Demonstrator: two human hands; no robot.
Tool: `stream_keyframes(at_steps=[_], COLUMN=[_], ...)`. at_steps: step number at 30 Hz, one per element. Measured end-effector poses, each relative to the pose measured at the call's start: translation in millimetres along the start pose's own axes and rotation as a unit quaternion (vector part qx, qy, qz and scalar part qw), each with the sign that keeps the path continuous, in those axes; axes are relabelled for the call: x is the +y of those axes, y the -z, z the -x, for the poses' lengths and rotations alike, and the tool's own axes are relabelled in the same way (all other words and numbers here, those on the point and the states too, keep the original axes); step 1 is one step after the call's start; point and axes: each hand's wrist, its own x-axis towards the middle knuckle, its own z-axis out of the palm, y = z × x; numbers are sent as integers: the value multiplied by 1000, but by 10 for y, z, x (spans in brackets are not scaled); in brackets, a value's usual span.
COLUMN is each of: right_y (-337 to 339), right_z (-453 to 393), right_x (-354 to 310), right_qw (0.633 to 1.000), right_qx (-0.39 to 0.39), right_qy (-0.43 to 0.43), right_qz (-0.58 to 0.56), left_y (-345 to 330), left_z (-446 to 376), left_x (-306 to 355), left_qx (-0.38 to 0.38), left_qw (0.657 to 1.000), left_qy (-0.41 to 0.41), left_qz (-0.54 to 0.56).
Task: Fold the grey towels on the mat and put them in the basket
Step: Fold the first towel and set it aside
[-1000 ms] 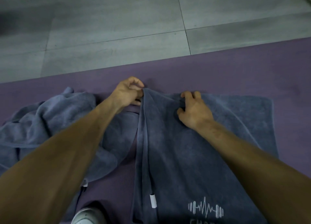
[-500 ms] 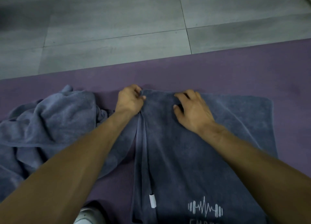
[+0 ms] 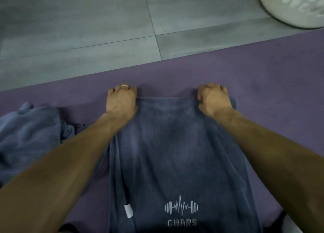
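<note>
A grey towel (image 3: 175, 145) with a white barbell logo lies lengthwise on the purple mat (image 3: 271, 78), folded into a narrow strip. My left hand (image 3: 121, 101) grips its far left corner; a ring shows on one finger. My right hand (image 3: 213, 97) grips the far edge near the right corner. Both fists are closed on the cloth. A second grey towel (image 3: 29, 133) lies crumpled at the left of the mat. The white perforated basket (image 3: 294, 6) stands on the floor at the top right.
Grey floor tiles (image 3: 87, 31) stretch beyond the mat's far edge. A small white tag (image 3: 128, 210) hangs at the towel's left side near me. Bare mat runs to the right of the towel.
Both hands have moved apart along the towel's far edge, the left to the left corner and the right toward the right corner. The towel now looks narrower. The basket has come into view.
</note>
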Motion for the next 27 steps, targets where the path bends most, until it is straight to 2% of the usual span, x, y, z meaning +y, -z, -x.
stream_keyframes(at_steps=[3, 5, 8, 11, 13, 16, 21, 24, 27], right_y=[72, 88, 39, -76, -131, -186, -75, 103, 192], right_z=[-26, -18, 69, 125, 99, 104, 367, 695, 1238], right_x=[52, 174, 459, 743, 886, 962, 962, 826, 540], right_qw=[997, 998, 994, 974, 956, 938, 914, 915, 918], right_qx=[59, 32, -18, -21, 12, 83, 54, -2, -57], right_qy=[-10, -29, -106, -190, -207, -212, -279, -252, -186], right_qz=[-49, -37, -30, -122, -206, -260, -290, -315, -344], left_y=[-90, -180, -328, -497, -630, -732, -511, -257, -73], left_z=[85, 126, 164, 278, 366, 429, 585, 901, 1453], left_x=[218, 404, 698, 987, 1097, 1162, 1284, 1298, 1274], left_qx=[11, 9, 30, 22, -1, -10, -67, -50, -20], left_qw=[999, 994, 986, 977, 977, 983, 990, 987, 954], left_qy=[-23, -61, -136, -198, -205, -178, -121, -61, 11], left_qz=[47, 91, 93, 80, 59, 34, 21, 141, 297])
